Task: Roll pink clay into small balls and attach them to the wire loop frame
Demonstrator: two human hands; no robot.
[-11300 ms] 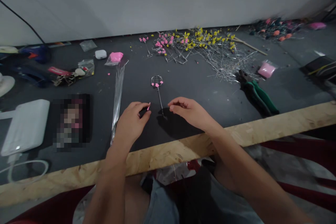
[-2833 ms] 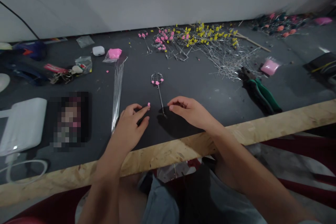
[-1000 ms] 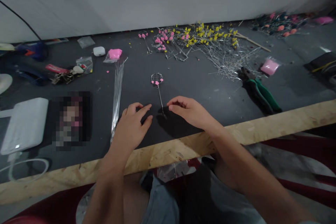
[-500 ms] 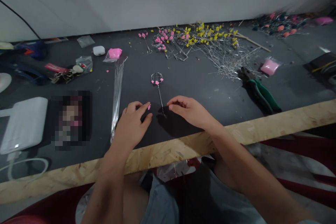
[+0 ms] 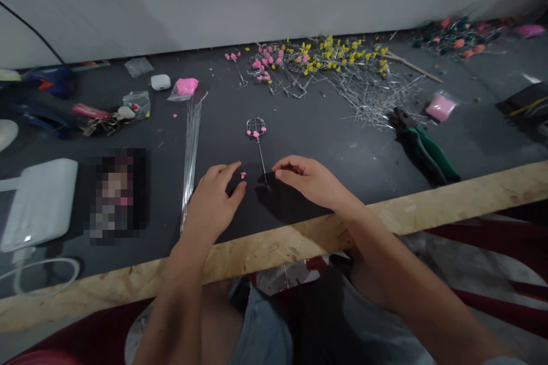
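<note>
A small wire piece shaped like a racket (image 5: 261, 154) lies on the dark tabletop between my hands. Its looped wire head points away from me and carries several pink dots. My left hand (image 5: 216, 197) is open, thumb and forefinger apart. Just off its fingertips rests a tiny bit of pink clay (image 5: 243, 175). Right of the thin handle, my right hand (image 5: 310, 181) is closed, with thumb and forefinger tips close together. Whatever is in that pinch, if anything, is too small to make out. A bundle of straight wires (image 5: 190, 154) lies beside my left hand.
Wire stems with yellow tips (image 5: 338, 57) and pink-tipped ones (image 5: 268, 61) pile up at the back. Green-handled pliers (image 5: 423, 148) lie at right, near a pink clay packet (image 5: 441, 107). A white power bank (image 5: 40, 202) is at left. The table's wooden edge (image 5: 274, 254) runs before me.
My left fingers have let go of the pink clay bit and drawn back slightly left, leaving it on the table. My right hand and the wire racket look unmoved.
</note>
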